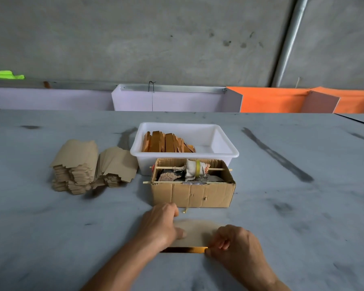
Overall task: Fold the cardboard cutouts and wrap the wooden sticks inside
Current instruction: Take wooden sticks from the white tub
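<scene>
My left hand (162, 224) presses the cardboard cutout (194, 231) flat on the tabletop (282, 206), long axis left-right. My right hand (232, 241) pinches the wooden stick (185, 249), its grip narrow, along the cutout's near edge.

Grey table (282, 206): cutout stacks (88, 166), white tub (225, 152), cardboard box (192, 194), cutout (198, 229).

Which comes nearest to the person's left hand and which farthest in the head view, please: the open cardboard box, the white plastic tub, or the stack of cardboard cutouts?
From the left hand:
1. Open cardboard box, just beyond the fingers, slightly right.
2. Stack of cardboard cutouts, farther back on the left.
3. White plastic tub, behind the box.
The last two are nearly level, so that order is uncertain.
</scene>
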Action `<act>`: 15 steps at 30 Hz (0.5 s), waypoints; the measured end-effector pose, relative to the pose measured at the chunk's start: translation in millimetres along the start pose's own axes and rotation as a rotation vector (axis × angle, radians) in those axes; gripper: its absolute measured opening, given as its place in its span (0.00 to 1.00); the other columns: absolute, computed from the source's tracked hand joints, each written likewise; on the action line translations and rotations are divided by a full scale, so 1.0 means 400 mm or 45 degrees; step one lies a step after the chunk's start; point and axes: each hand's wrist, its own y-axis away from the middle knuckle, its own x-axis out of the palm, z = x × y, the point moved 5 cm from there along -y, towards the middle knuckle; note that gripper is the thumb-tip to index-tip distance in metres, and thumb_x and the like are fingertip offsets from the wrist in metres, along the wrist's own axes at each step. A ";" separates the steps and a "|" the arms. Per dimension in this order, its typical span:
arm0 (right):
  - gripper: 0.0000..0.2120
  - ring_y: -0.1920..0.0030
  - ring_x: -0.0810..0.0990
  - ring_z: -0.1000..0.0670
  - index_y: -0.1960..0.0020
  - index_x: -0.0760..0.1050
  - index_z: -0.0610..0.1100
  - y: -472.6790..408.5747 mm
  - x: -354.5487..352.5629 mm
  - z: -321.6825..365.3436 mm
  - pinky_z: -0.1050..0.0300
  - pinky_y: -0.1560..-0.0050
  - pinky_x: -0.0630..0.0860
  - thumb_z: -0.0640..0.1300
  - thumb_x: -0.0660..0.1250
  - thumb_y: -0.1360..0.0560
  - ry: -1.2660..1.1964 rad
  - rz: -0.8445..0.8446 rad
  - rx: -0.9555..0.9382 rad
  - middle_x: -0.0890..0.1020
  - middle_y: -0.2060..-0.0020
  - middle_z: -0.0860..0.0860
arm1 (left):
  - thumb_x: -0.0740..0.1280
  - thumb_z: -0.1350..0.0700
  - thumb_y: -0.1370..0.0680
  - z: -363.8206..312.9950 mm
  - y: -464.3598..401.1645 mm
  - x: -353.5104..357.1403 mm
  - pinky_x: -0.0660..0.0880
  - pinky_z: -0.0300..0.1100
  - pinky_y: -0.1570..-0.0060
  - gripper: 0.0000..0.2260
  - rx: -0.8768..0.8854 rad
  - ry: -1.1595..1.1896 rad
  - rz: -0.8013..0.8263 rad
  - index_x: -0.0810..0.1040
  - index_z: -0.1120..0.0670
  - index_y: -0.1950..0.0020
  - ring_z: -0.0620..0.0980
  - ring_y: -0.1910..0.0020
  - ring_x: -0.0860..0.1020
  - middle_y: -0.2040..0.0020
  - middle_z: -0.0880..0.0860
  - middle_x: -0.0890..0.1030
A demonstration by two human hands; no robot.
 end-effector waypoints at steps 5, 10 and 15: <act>0.03 0.63 0.76 0.54 0.65 0.80 0.48 -0.010 -0.009 -0.001 0.62 0.60 0.72 0.42 0.73 0.35 -0.125 -0.109 0.010 0.79 0.65 0.53 | 0.78 0.53 0.36 0.015 -0.004 -0.009 0.73 0.39 0.58 0.13 -0.085 0.222 0.055 0.75 0.49 0.60 0.45 0.58 0.75 0.58 0.46 0.77; 0.14 0.50 0.72 0.52 0.46 0.81 0.47 -0.037 -0.045 0.032 0.64 0.52 0.68 0.42 0.74 0.31 -0.060 -0.332 -0.200 0.81 0.52 0.56 | 0.75 0.61 0.31 0.034 0.011 -0.020 0.71 0.39 0.65 0.09 -0.044 0.676 0.007 0.78 0.50 0.66 0.44 0.67 0.73 0.68 0.47 0.77; 0.04 0.67 0.76 0.60 0.57 0.83 0.44 -0.077 -0.035 0.037 0.71 0.64 0.71 0.37 0.70 0.28 -0.439 0.013 -0.088 0.82 0.66 0.54 | 0.73 0.63 0.29 0.034 0.029 -0.048 0.72 0.34 0.65 0.08 0.026 0.855 -0.014 0.80 0.52 0.65 0.41 0.68 0.73 0.70 0.45 0.78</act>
